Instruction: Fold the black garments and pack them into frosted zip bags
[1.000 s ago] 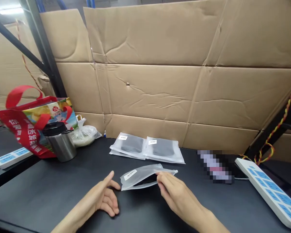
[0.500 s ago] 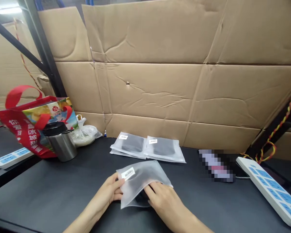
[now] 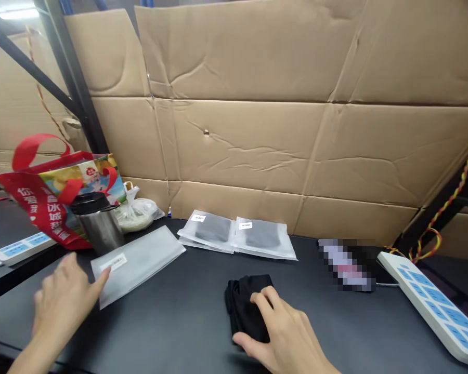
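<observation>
A folded black cloth (image 3: 246, 306) lies on the dark table in front of me, its exact kind not clear. My right hand (image 3: 283, 332) rests over its right side, fingers curled on top and thumb at the near edge. To the left, a flat frosted plastic bag (image 3: 144, 265) with a white barcode label lies on the tabletop. Beside its lower left corner is my left hand (image 3: 64, 293), open, thumb spread out next to the label and nothing held. Farther back lie several filled frosted bags (image 3: 267, 239), dark contents showing through, with barcode labels.
At the left stand a red carrier bag (image 3: 42, 208), a steel flask (image 3: 101, 228) and a knotted plastic bag (image 3: 138, 213). A power strip (image 3: 432, 306) and a partly pixelated dark item (image 3: 347, 267) lie at right. Cardboard (image 3: 237, 145) walls the back.
The black cloth is out of the frosted bag and on the table under my right hand. The bag has moved left and lies flat; my left hand has let go of it.
</observation>
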The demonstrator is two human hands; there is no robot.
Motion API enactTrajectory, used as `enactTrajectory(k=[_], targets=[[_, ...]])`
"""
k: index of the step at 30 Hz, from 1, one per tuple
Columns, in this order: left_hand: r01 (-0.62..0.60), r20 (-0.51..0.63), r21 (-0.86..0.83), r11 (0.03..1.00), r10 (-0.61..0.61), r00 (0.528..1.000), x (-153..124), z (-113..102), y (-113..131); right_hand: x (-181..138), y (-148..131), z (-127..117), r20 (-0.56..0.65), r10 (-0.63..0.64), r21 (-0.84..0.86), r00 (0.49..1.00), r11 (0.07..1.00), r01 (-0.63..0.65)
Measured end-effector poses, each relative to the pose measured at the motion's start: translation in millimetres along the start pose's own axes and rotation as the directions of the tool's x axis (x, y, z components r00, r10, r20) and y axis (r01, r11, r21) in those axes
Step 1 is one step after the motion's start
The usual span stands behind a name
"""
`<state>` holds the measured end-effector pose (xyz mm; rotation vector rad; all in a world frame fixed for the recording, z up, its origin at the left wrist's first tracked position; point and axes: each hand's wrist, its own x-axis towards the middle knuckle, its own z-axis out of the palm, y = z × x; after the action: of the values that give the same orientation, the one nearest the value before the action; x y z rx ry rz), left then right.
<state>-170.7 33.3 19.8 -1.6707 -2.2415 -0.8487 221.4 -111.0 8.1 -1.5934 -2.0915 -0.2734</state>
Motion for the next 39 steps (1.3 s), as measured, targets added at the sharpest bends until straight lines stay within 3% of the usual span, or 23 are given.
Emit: enactTrajectory(k=[1,3,5,7,8,11,15,18,21,24,26,28,30,33,36,39], targets=[[-0.061,-0.027,-0.002,0.998,0.061,0.998,-7,-2,15,1,-1,0,-0.003,0.013,-0.005,1.0,1.0,-0.013],[-0.222,0.105,-0.236,0.946,0.252,0.962,-32,-2,55,1,-3,1,0.01,0.019,-0.001,1.0,1.0,-0.019],[-0.28,0.327,-0.507,0.815,0.483,0.812,-63,2,102,1,-3,4,0.044,0.024,0.036,0.999,0.999,-0.025],[-0.27,0.433,-0.631,0.727,0.619,0.656,-91,7,144,2,0,5,0.062,0.055,0.112,0.997,0.992,-0.061],[-0.256,0.454,-0.67,0.697,0.658,0.601,-101,10,160,4,3,3,0.054,0.085,0.165,0.995,0.982,-0.093],[-0.261,0.488,-0.689,0.676,0.699,0.522,-117,16,187,6,21,-10,0.005,0.251,0.343,0.968,0.909,-0.237],[-0.313,0.48,-0.68,0.662,0.726,0.493,-113,21,190,-4,67,-26,0.058,0.498,0.506,0.865,0.732,-0.455],[-0.28,0.52,-0.666,0.692,0.699,0.49,-97,22,185,-17,101,-28,0.182,0.561,0.477,0.808,0.668,-0.571],[-0.266,0.538,-0.644,0.717,0.672,0.509,-76,24,178,-16,112,-28,0.105,0.549,0.283,0.829,0.783,-0.554],[-0.271,0.526,-0.647,0.712,0.675,0.517,-64,28,173,2,92,-28,-0.051,0.435,0.223,0.899,0.882,-0.415],[-0.264,0.529,-0.655,0.708,0.679,0.508,-62,31,170,16,69,-25,-0.026,0.278,0.231,0.96,0.936,-0.265],[-0.259,0.528,-0.666,0.7,0.687,0.499,-62,32,166,25,53,-20,0.033,0.17,0.22,0.985,0.96,-0.173],[-0.247,0.519,-0.685,0.685,0.698,0.493,-60,33,161,29,51,-16,0.044,0.192,0.218,0.98,0.956,-0.197],[-0.224,0.484,-0.719,0.657,0.706,0.517,-50,33,149,21,77,-20,-0.001,0.372,0.229,0.928,0.903,-0.362],[-0.225,0.461,-0.722,0.654,0.697,0.549,-36,36,137,6,111,-32,0.118,0.497,0.117,0.86,0.853,-0.509],[-0.247,0.468,-0.699,0.671,0.691,0.55,-28,42,130,-2,127,-37,0.176,0.52,0.069,0.836,0.84,-0.538]])
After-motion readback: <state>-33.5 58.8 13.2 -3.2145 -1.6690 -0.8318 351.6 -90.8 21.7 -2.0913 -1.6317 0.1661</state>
